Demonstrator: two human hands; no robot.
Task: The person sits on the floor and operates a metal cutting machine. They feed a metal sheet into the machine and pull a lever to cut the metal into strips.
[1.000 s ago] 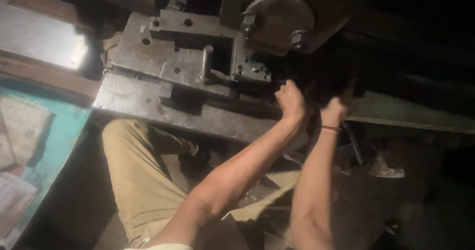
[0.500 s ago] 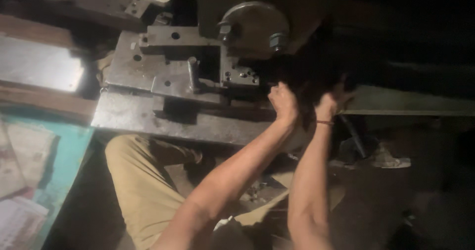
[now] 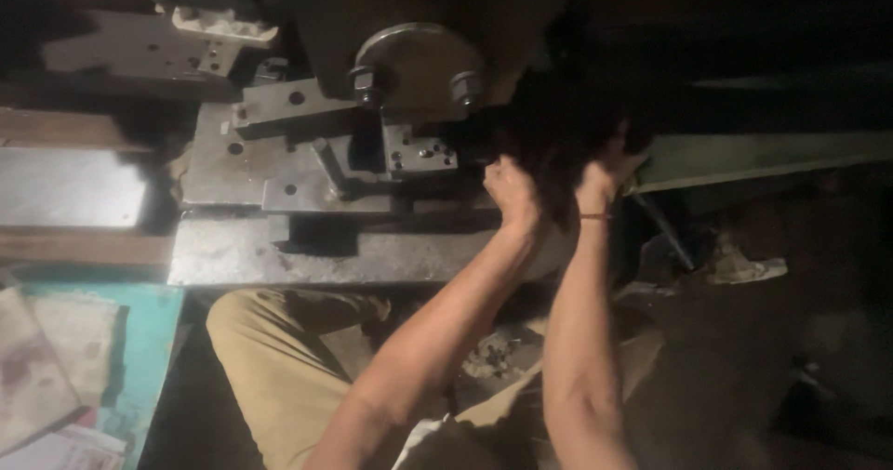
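Both my arms reach forward to the right side of a grey metal press machine point(image 3: 307, 182). My left hand point(image 3: 510, 189) is curled against the dark right end of the die block point(image 3: 419, 154), fingers bent around something lost in shadow. A little to the right, my right hand point(image 3: 600, 177), with a thin band on the wrist, is raised into the same dark area; its fingers are hidden. What either hand holds cannot be made out. A round metal disc with two bolts point(image 3: 414, 66) sits above the die.
The press's steel bed plate point(image 3: 316, 256) juts toward my tan-trousered knee point(image 3: 270, 358). A turquoise table with papers point(image 3: 84, 368) is at lower left. A shiny metal sheet point(image 3: 65, 186) lies left. Scrap and a crumpled rag point(image 3: 744, 265) litter the dark floor right.
The view has shifted so the machine sits higher and more to the left. Both hands have stayed together at the machine's right end, reaching slightly deeper into the shadow.
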